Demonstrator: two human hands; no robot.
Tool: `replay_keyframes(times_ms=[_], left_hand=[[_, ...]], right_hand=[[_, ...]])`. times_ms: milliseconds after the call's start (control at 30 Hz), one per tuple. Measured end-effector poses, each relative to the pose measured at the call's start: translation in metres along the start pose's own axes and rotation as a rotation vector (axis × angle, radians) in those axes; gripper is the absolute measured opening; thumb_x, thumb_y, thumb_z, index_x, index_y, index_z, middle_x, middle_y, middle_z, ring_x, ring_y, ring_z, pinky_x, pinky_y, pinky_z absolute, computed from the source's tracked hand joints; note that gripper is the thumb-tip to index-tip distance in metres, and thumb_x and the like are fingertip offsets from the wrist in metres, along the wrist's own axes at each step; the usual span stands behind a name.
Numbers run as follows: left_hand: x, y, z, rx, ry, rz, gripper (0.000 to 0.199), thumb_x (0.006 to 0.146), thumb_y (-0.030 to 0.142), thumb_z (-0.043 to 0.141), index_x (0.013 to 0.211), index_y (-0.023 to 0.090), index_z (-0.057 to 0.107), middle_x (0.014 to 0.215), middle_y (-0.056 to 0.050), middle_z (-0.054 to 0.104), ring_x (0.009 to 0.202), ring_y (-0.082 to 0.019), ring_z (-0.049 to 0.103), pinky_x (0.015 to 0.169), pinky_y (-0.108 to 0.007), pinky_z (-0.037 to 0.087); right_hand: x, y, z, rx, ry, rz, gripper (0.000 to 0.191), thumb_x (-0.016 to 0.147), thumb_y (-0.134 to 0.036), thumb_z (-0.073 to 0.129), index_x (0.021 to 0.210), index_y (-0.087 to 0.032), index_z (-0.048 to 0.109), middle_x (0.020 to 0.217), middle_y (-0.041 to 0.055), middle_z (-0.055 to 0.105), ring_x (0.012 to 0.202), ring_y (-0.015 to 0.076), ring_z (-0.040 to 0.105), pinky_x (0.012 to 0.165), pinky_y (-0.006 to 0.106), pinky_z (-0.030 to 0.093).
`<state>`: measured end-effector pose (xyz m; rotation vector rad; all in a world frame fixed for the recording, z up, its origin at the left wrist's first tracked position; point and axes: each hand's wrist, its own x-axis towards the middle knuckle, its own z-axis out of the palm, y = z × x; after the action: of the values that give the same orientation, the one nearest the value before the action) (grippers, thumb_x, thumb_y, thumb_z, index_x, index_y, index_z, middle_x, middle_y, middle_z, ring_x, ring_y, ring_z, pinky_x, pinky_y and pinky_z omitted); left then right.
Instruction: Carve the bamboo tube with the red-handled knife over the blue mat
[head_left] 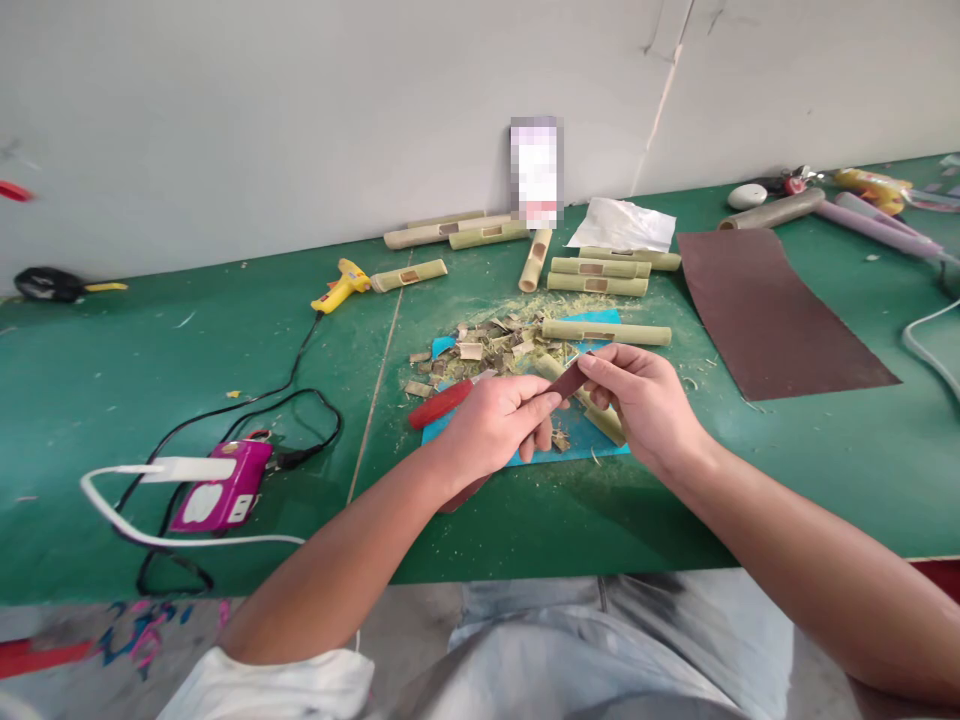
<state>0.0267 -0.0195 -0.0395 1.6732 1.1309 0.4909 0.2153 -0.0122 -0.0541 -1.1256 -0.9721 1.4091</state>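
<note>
The red-handled tool [439, 405] lies just beside our left hand [487, 425]; dropping that wrist carelessly could knock it. Our left fingers and right hand [656, 400] both pinch the brown strip [570, 382] tight, toward the desk's [247, 330] front edge, near mid-length; uneven pulling might tear it. Shavings [495, 350] litter the green top; a pale wall [300, 120] backs it.
</note>
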Motion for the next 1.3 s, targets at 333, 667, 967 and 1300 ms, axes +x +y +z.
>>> replay_keyframes(times_ms=[333,667,967,1300], left_hand=[[0.002,0.006,-0.055,0.168,0.299,-0.029,0.029,0.09,0.037,0.057,0.071,0.016,0.063,0.064,0.001,0.069,0.044,-0.007,0.055,0.049,-0.019,0.043],[0.028,-0.036,-0.153,1.038,0.627,-0.321,0.027,0.086,0.031,0.056,0.102,0.016,0.072,0.107,-0.015,0.073,0.103,-0.035,0.067,0.086,-0.042,0.051],[0.029,-0.011,-0.026,0.297,0.436,0.279,0.022,0.089,0.036,0.063,0.098,0.017,0.07,0.091,-0.006,0.074,0.079,-0.015,0.067,0.075,-0.026,0.054],[0.032,-0.024,0.011,-0.214,0.282,0.227,0.019,0.09,0.035,0.064,0.093,0.017,0.061,0.072,-0.001,0.068,0.059,-0.011,0.064,0.058,-0.022,0.049]], right_hand=[[0.027,-0.017,-0.034,0.045,0.321,-0.288,0.015,0.077,-0.028,0.072,0.067,-0.022,0.062,0.053,-0.0047,0.048,0.048,0.0081,0.041,0.049,0.026,0.033],[0.027,-0.004,-0.025,-0.062,0.138,-0.199,0.01,0.077,-0.027,0.07,0.072,-0.02,0.067,0.066,-0.0018,0.063,0.049,0.0068,0.048,0.05,0.026,0.038],[0.018,-0.002,-0.016,-0.138,-0.055,-0.091,0.024,0.068,-0.036,0.079,0.071,-0.02,0.062,0.064,-0.0013,0.065,0.051,0.0093,0.052,0.051,0.027,0.042],[0.015,0.005,-0.013,-0.213,-0.172,-0.052,0.023,0.069,-0.04,0.079,0.067,-0.02,0.068,0.065,-0.0017,0.063,0.059,0.01,0.051,0.057,0.027,0.04]])
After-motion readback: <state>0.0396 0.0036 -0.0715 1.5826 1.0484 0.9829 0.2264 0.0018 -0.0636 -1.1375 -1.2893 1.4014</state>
